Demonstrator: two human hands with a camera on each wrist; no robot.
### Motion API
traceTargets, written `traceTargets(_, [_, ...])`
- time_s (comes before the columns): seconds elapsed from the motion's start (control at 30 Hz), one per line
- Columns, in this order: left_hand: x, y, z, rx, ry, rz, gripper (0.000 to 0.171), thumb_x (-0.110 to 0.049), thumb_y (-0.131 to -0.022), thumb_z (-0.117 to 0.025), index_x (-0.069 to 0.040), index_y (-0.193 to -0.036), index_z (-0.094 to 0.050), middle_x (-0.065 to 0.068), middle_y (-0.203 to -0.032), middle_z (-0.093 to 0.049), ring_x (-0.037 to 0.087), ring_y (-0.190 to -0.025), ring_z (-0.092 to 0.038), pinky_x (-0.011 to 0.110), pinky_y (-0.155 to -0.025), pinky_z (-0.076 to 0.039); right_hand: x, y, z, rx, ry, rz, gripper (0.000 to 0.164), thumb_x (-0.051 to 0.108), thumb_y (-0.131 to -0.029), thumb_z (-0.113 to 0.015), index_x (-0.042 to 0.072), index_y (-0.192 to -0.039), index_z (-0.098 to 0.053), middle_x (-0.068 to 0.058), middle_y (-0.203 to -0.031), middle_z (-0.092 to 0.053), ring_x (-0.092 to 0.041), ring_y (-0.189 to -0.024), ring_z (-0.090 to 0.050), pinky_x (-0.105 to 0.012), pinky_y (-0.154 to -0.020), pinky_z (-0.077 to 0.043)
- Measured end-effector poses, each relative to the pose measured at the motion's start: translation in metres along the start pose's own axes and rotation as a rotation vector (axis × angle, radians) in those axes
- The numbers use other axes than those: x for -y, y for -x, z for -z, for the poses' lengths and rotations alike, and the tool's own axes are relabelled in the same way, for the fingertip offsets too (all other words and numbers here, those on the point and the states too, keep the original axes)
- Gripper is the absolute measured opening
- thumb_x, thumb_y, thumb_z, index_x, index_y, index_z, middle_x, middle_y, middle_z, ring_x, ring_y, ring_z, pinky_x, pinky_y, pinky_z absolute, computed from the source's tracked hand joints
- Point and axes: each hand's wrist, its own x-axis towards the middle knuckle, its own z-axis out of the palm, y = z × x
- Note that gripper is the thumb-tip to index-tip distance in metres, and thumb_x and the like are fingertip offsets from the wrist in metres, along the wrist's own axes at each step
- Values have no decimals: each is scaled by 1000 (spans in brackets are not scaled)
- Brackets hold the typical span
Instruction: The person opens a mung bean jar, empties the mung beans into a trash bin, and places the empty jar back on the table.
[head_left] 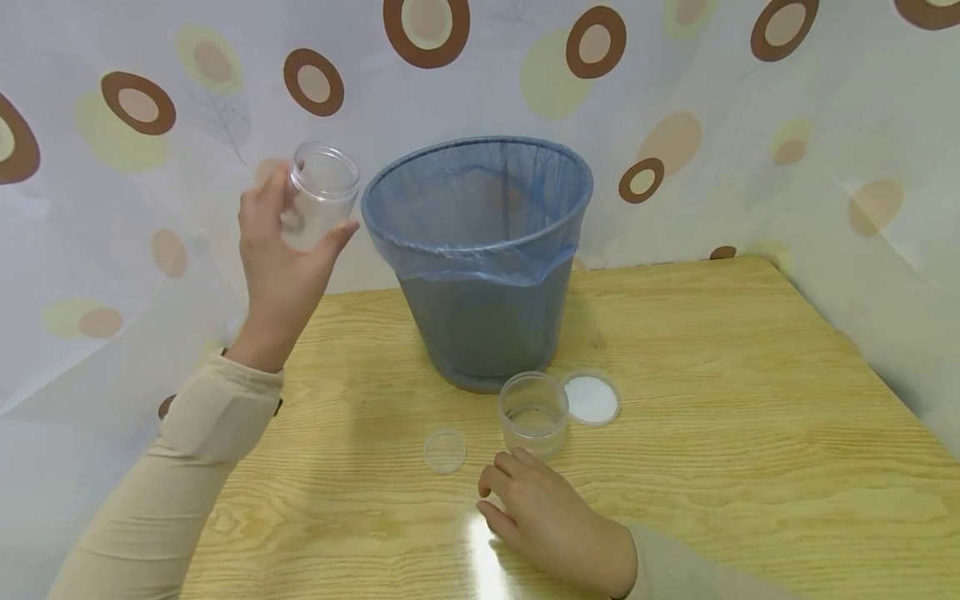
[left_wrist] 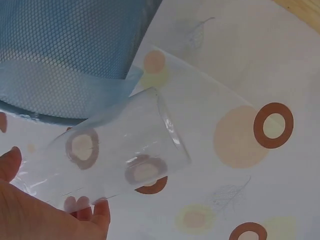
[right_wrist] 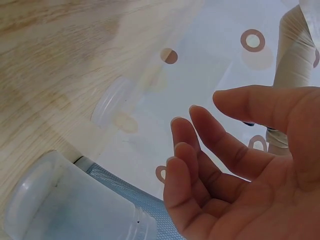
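Note:
My left hand grips a clear plastic jar, raised to the left of the bin with its open rim up. In the left wrist view the fingers and thumb lie around one end of the see-through jar. Low over the table, my right hand has loosely bent fingers and nothing in them. Just beyond its knuckles stands a wide clear tub, uncovered. A small clear lid lies flat to the tub's left, and a round lid with a white disc lies against its right side.
A grey mesh bin lined with a thin blue bag stands at the back of the wooden table. Behind it hangs a white sheet printed with brown rings, which also covers both sides.

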Motion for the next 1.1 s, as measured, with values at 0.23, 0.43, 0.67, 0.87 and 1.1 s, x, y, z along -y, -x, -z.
traceTargets(0.23, [17,10,-2,33,9,119,61,-18,-77,-81,-8,-130,-52,-10,-99,-39,7,-98,-40,29,-85,-35,0,0,1,0,-1,5,9,14,-89,-69,8,-91,-63,2,-87,-58,-6,-75,-41,-19,-68,-44])
traceTargets(0.43, [27,20,-4,62,29,199,61,-20,-80,-79,-6,-132,-48,-3,-105,-41,13,-103,-42,34,-88,-38,0,1,0,-2,3,5,9,14,-89,-69,8,-90,-63,2,-87,-59,-6,-76,-42,-19,-69,-44])
traceTargets(0.67, [43,37,-8,110,40,295,60,-22,-83,-76,0,-127,-41,4,-113,-42,20,-109,-43,38,-90,-39,0,1,1,7,2,0,8,14,-88,-69,8,-91,-63,0,-88,-59,-8,-77,-45,-19,-69,-45])
traceTargets(0.87, [57,53,-9,169,68,411,61,-21,-82,-76,0,-125,-38,6,-119,-44,21,-111,-44,38,-94,-38,0,1,0,12,4,2,10,14,-88,-69,6,-91,-63,-1,-88,-59,-7,-75,-42,-18,-68,-44])
traceTargets(1.1, [72,72,-12,284,47,517,69,-23,-83,-76,0,-130,-31,17,-130,-44,32,-120,-45,47,-102,-35,-1,1,0,1,0,-14,8,15,-89,-68,8,-90,-63,1,-88,-59,-8,-78,-45,-21,-70,-46])
